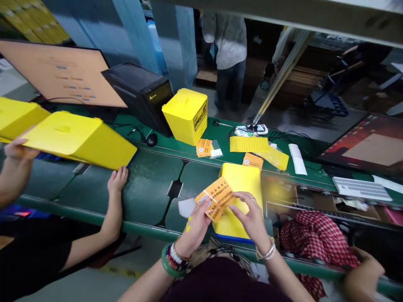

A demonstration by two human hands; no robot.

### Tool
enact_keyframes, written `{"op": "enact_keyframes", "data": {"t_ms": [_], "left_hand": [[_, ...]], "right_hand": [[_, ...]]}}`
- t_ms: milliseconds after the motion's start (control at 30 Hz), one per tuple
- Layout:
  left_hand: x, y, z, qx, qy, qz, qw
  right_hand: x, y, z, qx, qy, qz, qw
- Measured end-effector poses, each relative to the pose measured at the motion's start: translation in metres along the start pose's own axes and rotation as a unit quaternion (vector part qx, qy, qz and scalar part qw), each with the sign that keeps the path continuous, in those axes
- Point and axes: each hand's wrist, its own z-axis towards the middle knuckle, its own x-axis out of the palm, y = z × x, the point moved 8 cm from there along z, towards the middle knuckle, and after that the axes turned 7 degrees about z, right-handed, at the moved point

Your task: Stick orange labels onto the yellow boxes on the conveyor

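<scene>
Between my two hands is an orange printed label (215, 199), tilted, with dark text and a small white square. My left hand (199, 220) grips its lower left edge. The fingertips of my right hand (250, 214) are at its right edge, thumb and forefinger close to the corner. Directly below lies a yellow box (241, 176) with a blue-edged rim, partly hidden by the label and my right hand. Past that box, a small stack of orange labels (252, 160) rests on the green ledge. A pale piece (187, 207) shows beside my left hand.
At left, a co-worker's hands (118, 179) hold another yellow box (75, 134) over the green conveyor (147, 184). Behind it stand a yellow bin (185, 115), a black computer case (138, 92) and scissors (222, 123). To the right are a checked cloth (317, 235) and a keyboard (362, 187).
</scene>
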Motion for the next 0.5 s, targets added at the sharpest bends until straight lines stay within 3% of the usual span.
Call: {"op": "enact_keyframes", "data": {"t_ms": [133, 300, 500], "left_hand": [[0.011, 0.0, 0.005, -0.022, -0.003, 0.039, 0.999], [0.027, 0.002, 0.013, -0.044, 0.036, 0.094, 0.994], [0.002, -0.009, 0.054, 0.106, -0.076, 0.177, 0.975]], "right_hand": [[-0.031, -0.028, 0.01, 0.078, -0.055, 0.046, 0.994], [-0.031, -0.052, 0.014, 0.166, -0.039, 0.132, 0.977], [-0.05, -0.083, 0.013, 0.214, -0.116, 0.229, 0.943]]}}
